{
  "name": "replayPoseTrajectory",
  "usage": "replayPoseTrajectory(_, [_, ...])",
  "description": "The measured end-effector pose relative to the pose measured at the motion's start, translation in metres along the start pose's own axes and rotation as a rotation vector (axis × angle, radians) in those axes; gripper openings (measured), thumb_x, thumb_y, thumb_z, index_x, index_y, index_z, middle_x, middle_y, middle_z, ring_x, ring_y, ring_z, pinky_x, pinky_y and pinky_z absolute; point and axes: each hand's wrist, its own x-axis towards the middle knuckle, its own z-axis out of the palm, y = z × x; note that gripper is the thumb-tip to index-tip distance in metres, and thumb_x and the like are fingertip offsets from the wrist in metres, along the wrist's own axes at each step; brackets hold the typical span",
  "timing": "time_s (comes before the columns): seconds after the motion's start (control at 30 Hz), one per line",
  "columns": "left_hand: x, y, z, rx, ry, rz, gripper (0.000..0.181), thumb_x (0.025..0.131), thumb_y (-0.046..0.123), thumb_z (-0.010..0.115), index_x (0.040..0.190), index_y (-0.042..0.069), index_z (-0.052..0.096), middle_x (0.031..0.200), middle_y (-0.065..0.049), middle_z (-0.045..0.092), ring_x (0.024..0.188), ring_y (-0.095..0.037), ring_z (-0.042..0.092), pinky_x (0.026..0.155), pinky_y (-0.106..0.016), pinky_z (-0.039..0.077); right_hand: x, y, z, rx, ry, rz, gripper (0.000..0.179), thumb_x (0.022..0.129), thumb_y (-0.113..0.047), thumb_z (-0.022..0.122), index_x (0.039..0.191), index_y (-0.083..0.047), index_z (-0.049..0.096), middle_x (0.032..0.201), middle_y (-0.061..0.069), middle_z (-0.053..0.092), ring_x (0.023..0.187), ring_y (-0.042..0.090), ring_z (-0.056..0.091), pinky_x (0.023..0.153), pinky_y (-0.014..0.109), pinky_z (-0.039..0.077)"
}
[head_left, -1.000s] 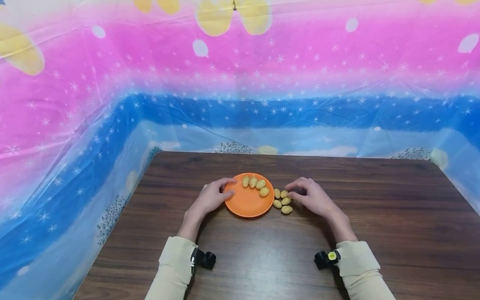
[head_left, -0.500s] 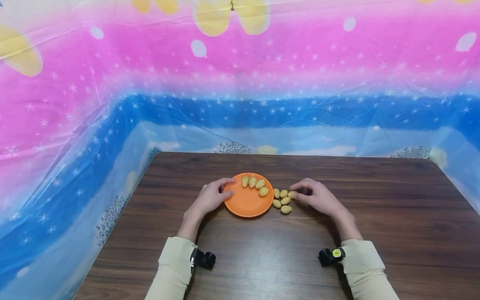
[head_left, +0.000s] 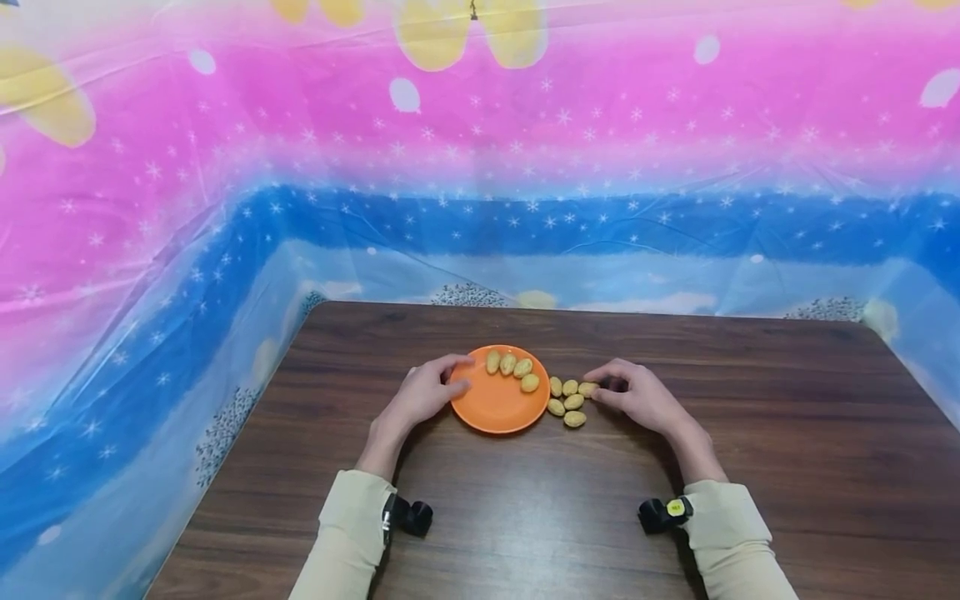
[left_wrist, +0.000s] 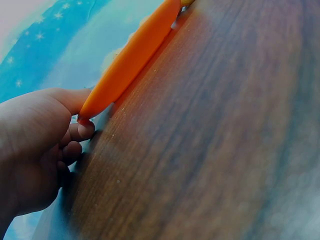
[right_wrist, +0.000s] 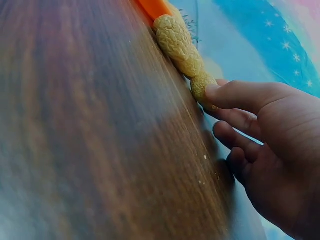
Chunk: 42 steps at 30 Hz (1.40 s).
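Mid-frame, the left hand pinches the orange plate by its left rim, probably to steady it; four wrinkled nuts lie near its top; farther right, the right hand pinches an outer nut, likely the handiest; five loose nuts cluster between.

I see the person's left grip pinching an orange plate at its near rim, the plate seen edge-on — beside it spreads the brown, wood-grained counter. Something yellow, cropped by the top edge, shows at the plate's far end — blue patterned cloth behind.
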Motion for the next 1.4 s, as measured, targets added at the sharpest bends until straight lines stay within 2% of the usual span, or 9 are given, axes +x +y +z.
replayPoseTrajectory(0.7, [0.001,0.001,0.000,0.006,-0.009,-0.002,0.038,0.097,0.033,0.063,0.135,0.031,0.061,0.091,-0.003,0.053,0.085,-0.021,0.048,0.076,-0.036,0.035,0.001,-0.004,-0.001,-0.010,0.049,-0.032,0.022,0.095,-0.029,0.068,0.116,-0.023,0.073,0.111,-0.003,0.066,0.084,0.017,0.056,0.070,0.033,0.046])
replayPoseTrajectory(0.83, [0.000,0.001,-0.001,0.012,-0.007,0.001,0.038,0.097,0.033,0.063,0.136,0.031,0.061,0.092,-0.002,0.055,0.088,-0.021,0.048,0.078,-0.036,0.035,0.002,-0.007,-0.002,-0.009,0.054,-0.042,0.021,0.095,-0.027,0.068,0.115,-0.022,0.074,0.111,-0.003,0.066,0.085,0.017,0.057,0.072,0.033,0.047])
replayPoseTrajectory(1.0, [0.000,0.001,0.000,0.010,-0.008,0.005,0.038,0.097,0.033,0.063,0.136,0.030,0.061,0.090,-0.003,0.053,0.085,-0.021,0.048,0.076,-0.036,0.035,0.002,-0.011,-0.001,-0.005,0.062,-0.049,0.021,0.095,-0.026,0.069,0.115,-0.021,0.074,0.110,-0.003,0.066,0.087,0.017,0.058,0.075,0.034,0.047])
replayPoseTrajectory(1.4, [0.000,0.001,-0.001,0.013,-0.008,-0.006,0.039,0.097,0.033,0.063,0.136,0.032,0.060,0.098,-0.002,0.058,0.095,-0.023,0.048,0.085,-0.040,0.033,0.006,-0.023,0.006,0.002,0.054,-0.088,0.020,0.095,-0.026,0.068,0.114,-0.023,0.074,0.106,-0.006,0.065,0.085,0.014,0.057,0.074,0.032,0.048])
